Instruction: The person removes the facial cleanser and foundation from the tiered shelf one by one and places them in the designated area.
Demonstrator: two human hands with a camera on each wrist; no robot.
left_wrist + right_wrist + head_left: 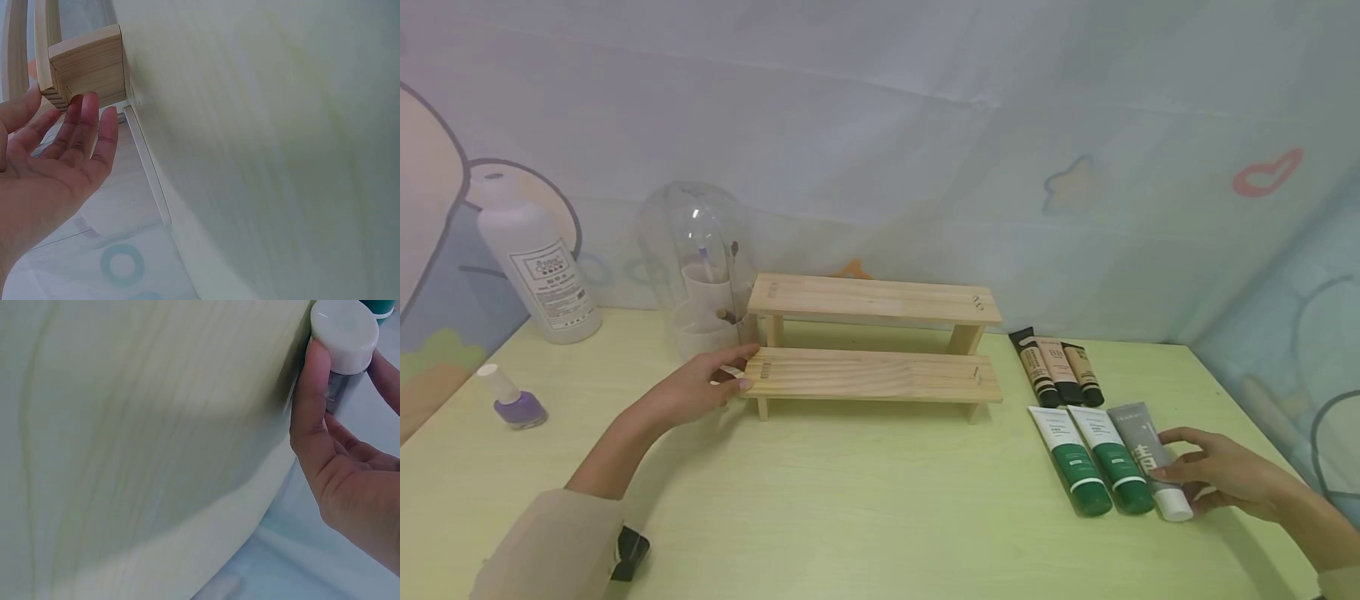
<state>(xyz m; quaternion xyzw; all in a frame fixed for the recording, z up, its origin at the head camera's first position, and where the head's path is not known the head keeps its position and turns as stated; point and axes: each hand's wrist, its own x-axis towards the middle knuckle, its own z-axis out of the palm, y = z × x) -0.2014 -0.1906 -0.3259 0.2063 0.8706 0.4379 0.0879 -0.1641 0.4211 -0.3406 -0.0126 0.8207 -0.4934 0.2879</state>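
Note:
A two-step wooden display stand (872,375) sits mid-table. My left hand (700,387) holds the left end of its lower board, with a finger at the back corner and the thumb at the front corner. The left wrist view has the hand (59,147) right at the board's end (87,62). On the right side, my right hand (1228,475) grips a grey squeeze tube (1138,437) with a white cap, fingers along its right edge. Up close, the thumb and fingers of that hand (344,450) lie around the tube beside its cap (347,334).
Two green-and-white tubes (1071,462) lie left of the grey one. Several small beige-and-black tubes (1056,371) lie behind them. A clear dome (692,225) covers a white brush holder (707,292). Far left are a white bottle (542,267) and purple nail polish (520,408).

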